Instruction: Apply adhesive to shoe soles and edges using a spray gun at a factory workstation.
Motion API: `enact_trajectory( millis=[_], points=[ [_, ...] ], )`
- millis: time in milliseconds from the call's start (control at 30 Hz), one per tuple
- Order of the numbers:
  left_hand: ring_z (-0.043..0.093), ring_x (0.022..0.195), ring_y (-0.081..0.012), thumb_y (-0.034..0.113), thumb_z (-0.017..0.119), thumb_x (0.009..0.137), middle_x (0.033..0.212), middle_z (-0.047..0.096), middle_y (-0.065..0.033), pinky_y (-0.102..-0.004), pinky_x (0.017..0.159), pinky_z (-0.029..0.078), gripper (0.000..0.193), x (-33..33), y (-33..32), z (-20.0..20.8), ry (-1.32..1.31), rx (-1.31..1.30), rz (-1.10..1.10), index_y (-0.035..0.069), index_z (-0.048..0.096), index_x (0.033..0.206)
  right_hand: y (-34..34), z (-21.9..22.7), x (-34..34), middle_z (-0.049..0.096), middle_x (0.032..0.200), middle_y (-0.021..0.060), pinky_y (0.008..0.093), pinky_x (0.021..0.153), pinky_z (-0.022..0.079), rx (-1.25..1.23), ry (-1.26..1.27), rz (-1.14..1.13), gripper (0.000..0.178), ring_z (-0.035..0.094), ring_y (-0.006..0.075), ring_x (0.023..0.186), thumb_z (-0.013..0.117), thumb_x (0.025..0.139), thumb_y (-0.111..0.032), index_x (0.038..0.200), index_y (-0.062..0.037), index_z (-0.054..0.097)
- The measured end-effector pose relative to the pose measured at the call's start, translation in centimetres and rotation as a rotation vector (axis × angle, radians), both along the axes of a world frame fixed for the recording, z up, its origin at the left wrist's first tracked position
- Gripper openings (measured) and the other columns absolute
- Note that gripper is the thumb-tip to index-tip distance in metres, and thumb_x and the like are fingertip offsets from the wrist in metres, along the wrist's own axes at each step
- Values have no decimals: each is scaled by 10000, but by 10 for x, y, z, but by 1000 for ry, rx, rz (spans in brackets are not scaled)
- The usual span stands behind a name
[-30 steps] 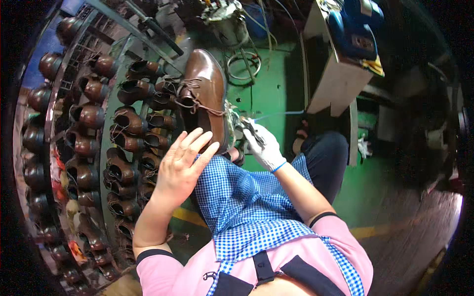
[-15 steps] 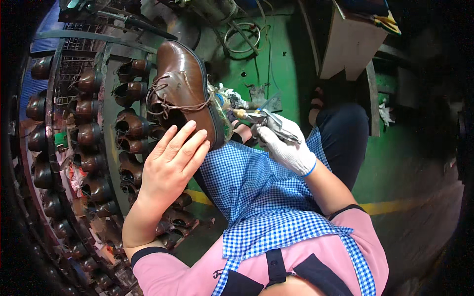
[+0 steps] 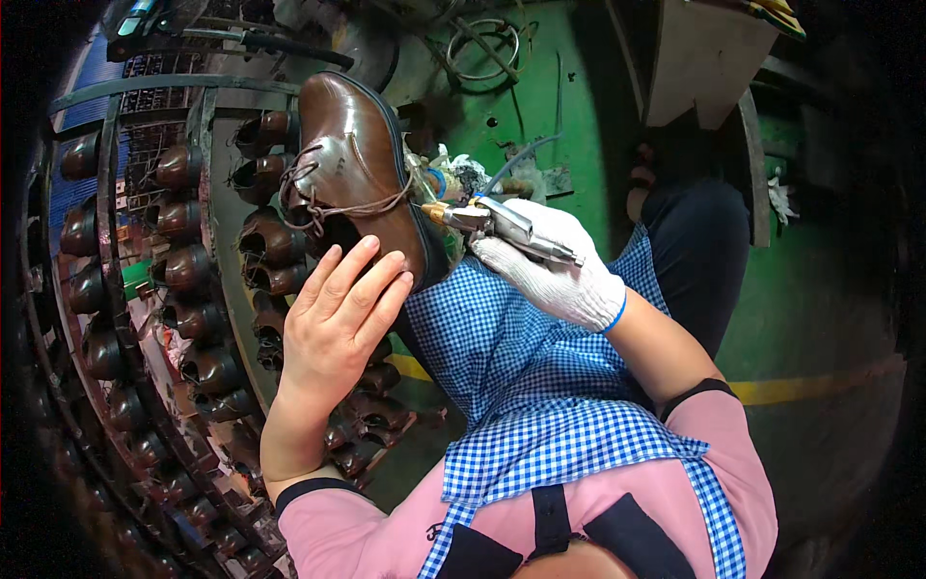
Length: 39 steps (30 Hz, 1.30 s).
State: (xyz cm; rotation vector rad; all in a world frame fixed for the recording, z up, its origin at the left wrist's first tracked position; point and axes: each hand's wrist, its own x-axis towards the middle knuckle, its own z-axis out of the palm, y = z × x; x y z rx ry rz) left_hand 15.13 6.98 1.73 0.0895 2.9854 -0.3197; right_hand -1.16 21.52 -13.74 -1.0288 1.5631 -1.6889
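A brown lace-up leather shoe (image 3: 349,164) is upright in front of me, toe pointing away, its dark sole edge on the right. My bare left hand (image 3: 333,314) grips its heel end, fingers laid along the upper and thumb hidden. In a white knit glove, my right hand (image 3: 559,265) is wrapped round a small metal spray gun (image 3: 511,227) with a brass tip and a blue hose. That tip is close beside the sole edge; I cannot tell whether it touches. Clear, ragged film hangs along that edge.
Metal racks (image 3: 207,145) filled with brown shoes (image 3: 183,217) stand close on my left. A blue checked apron (image 3: 540,405) covers my lap. A coiled hose (image 3: 482,50) lies on the green floor ahead, and a pale board stand (image 3: 709,63) is at the far right.
My right hand has brought the spray gun leftward, nearer the sole edge, and the gun has turned. The left hand keeps its hold on the shoe. The whole view has shifted slightly.
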Motion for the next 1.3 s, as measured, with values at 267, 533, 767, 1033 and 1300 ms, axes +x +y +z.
enact_trajectory(
  millis=[267, 533, 767, 1033, 1300],
  points=[
    [547, 1294, -255, 61, 637, 843, 1304, 625, -24, -464, 1089, 441, 332, 1, -1, -1, 8, 33, 17, 124, 695, 1163, -4, 4, -1, 620, 780, 135, 361, 626, 507, 74, -32, 40, 272, 631, 300, 686, 678, 930, -340, 1017, -82, 694],
    [558, 1283, -258, 67, 636, 841, 1297, 634, -25, -469, 1079, 452, 331, 0, -3, 0, 12, 46, 13, 129, 699, 1159, -2, 18, -7, 665, 888, 132, 314, 706, 516, 193, -29, 135, 305, 631, 242, 748, 664, 945, -261, 1158, -43, 670],
    [564, 1274, -248, 92, 647, 842, 1294, 638, -17, -469, 1081, 451, 317, -3, -4, 3, -7, 44, 4, 135, 707, 1151, 4, 17, -3, 617, 786, 129, 338, 635, 502, 152, 125, 74, 268, 615, 278, 688, 688, 932, -303, 1031, -54, 679],
    [573, 1262, -238, 131, 587, 839, 1304, 633, -12, -457, 1111, 419, 376, -8, -6, 5, -25, 32, -37, 143, 675, 1204, 14, 17, -3, 651, 795, 111, 385, 636, 523, 160, 140, 79, 286, 654, 315, 716, 699, 901, -385, 985, -111, 707],
    [574, 1261, -239, 133, 593, 839, 1304, 634, -13, -457, 1114, 414, 369, -12, -7, 6, -33, 40, -33, 151, 683, 1196, 23, 19, -3, 641, 791, 110, 367, 635, 519, 162, 193, 111, 284, 650, 304, 709, 717, 897, -356, 1011, -97, 687]
  ],
)
